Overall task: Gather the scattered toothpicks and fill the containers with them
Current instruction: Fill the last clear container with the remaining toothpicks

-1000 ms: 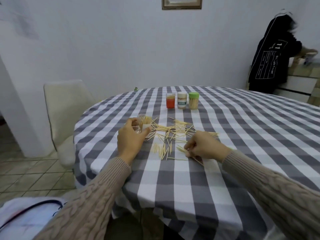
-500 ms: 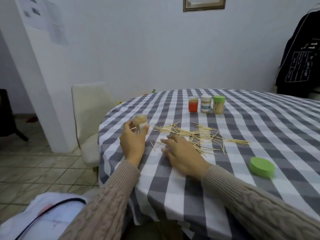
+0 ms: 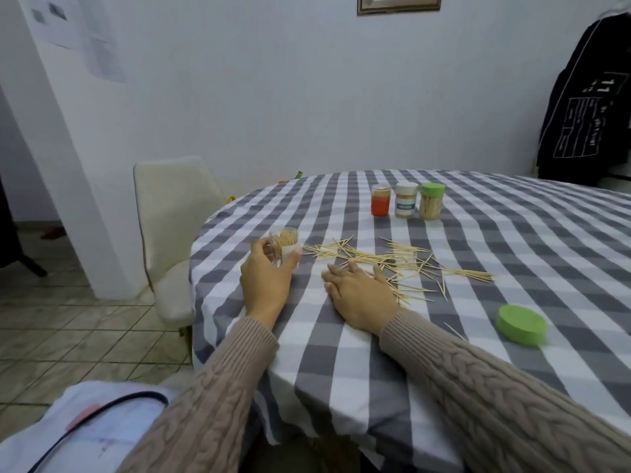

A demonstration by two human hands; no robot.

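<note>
The left hand (image 3: 266, 281) grips a tilted clear plastic container (image 3: 283, 249) part-filled with toothpicks, the right hand (image 3: 362, 295) lies flat with fingers spread wide, touching the scattered pale wooden toothpicks (image 3: 403, 262) at its two o'clock, and a loose round green lid (image 3: 520, 324) sits at its four o'clock.

picture frame (image 3: 398, 4) cropped at top, dark jacket (image 3: 590, 107) cut off right

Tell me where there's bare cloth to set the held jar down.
Bare cloth lies between the left hand and right hand, and between the toothpicks and three jars. Right of the right hand is crowded with toothpicks.
</note>
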